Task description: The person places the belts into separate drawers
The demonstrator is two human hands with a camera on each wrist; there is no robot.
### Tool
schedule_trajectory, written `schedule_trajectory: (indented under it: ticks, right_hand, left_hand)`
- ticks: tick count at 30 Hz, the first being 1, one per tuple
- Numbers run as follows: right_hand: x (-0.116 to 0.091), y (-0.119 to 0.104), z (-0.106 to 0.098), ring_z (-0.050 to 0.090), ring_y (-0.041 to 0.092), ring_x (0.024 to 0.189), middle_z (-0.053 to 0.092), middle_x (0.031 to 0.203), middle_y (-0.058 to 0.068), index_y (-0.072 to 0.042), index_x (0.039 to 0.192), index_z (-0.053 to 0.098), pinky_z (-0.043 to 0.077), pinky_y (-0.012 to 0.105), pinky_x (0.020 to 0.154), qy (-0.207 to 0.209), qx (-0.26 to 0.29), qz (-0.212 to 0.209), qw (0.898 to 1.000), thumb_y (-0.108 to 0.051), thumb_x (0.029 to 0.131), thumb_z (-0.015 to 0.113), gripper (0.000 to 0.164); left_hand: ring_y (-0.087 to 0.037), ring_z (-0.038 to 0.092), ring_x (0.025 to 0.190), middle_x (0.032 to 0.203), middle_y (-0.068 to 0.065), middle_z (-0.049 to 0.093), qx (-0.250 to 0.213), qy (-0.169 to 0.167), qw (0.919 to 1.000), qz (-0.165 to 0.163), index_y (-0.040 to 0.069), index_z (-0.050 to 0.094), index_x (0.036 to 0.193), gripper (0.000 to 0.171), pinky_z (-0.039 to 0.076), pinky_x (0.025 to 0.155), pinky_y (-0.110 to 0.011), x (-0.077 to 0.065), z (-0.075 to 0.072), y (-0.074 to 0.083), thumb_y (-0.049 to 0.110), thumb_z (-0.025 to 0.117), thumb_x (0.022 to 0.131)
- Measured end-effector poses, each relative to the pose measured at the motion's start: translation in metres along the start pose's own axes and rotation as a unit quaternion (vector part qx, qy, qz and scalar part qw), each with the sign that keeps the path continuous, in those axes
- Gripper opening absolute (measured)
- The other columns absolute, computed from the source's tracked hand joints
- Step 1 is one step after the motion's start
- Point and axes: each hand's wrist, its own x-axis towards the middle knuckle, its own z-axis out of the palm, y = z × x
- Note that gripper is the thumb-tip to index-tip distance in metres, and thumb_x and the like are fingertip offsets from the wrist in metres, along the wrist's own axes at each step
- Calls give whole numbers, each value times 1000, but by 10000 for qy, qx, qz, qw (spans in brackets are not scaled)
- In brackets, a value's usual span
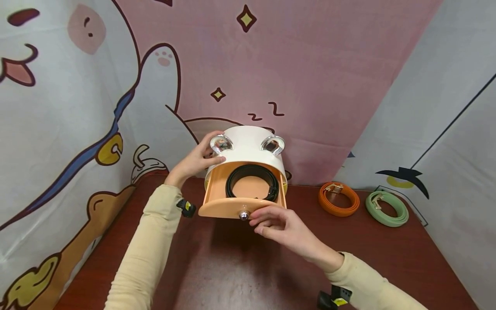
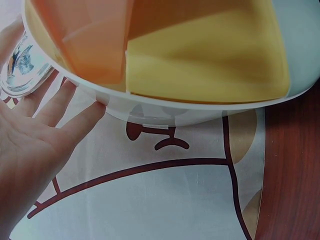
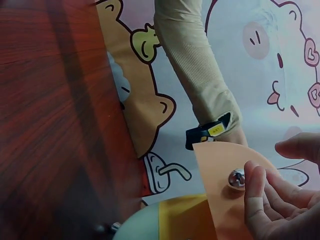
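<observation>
A white rounded box (image 1: 248, 144) with two silver ring-like handles stands at the back of the table, its orange drawer (image 1: 221, 209) pulled out. Inside the drawer lies a coiled black belt (image 1: 252, 169). My left hand (image 1: 197, 159) rests against the box's left side, thumb over the upper front edge; in the left wrist view its fingers (image 2: 60, 105) are spread along the rim. My right hand (image 1: 290, 230) is at the drawer front, just right of the silver knob (image 1: 244, 215). The right wrist view shows the fingertips beside the knob and the thumb (image 3: 297, 147) held apart.
Right of the box, a coiled orange belt (image 1: 339, 211) and a coiled green belt (image 1: 399, 217) lie on the dark red wooden table (image 1: 232, 275). A cartoon-printed cloth (image 1: 317, 86) hangs close behind and along the sides of the table.
</observation>
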Motion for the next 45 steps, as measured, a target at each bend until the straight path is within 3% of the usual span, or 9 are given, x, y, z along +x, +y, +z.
schedule_trajectory:
  ticks: [6,14,21,32,41,45]
  right_hand:
    - [-1,6,4,66,29,92,64,104,26,11,115,60,53,30,80,-50,208,-21,9998,1,90,63,28]
    - [-4,16,9,65,33,94,66,106,20,10,119,58,53,27,76,-240,312,273,9989,-2,91,60,31]
    - [-4,27,14,66,21,92,66,107,21,10,121,58,53,30,76,-250,410,547,9973,-2,90,58,33]
    - [1,33,20,66,23,91,65,107,26,10,121,58,53,32,75,-282,466,553,9970,-4,90,57,35]
    - [6,41,26,66,20,87,66,105,24,9,120,59,52,26,71,-218,442,612,9969,-4,89,58,34]
    - [8,42,27,66,26,87,66,104,24,9,122,58,51,26,70,-198,449,525,9974,-3,89,57,35]
  left_hand:
    - [-36,53,116,135,-21,43,-38,-2,10000,-45,11,17,152,74,50,81,-33,-1,1,1,0,61,94]
    - [-36,54,113,134,-20,44,21,-9,10000,23,13,18,152,74,50,79,-32,-1,-1,0,-1,61,94]
    - [-39,52,116,135,-19,44,-66,-13,10000,-58,12,18,152,74,50,81,-35,-1,-1,1,1,61,94]
    - [-40,52,115,134,-19,44,-74,-2,9999,-68,14,19,152,73,50,78,-32,-1,-1,0,1,61,94]
    - [-35,53,115,134,-19,43,20,9,10000,9,11,19,152,73,49,79,-31,-1,-1,0,0,62,94]
    - [-35,53,114,134,-20,44,-11,3,10000,38,12,19,151,73,49,79,-31,0,-1,-1,-1,61,93]
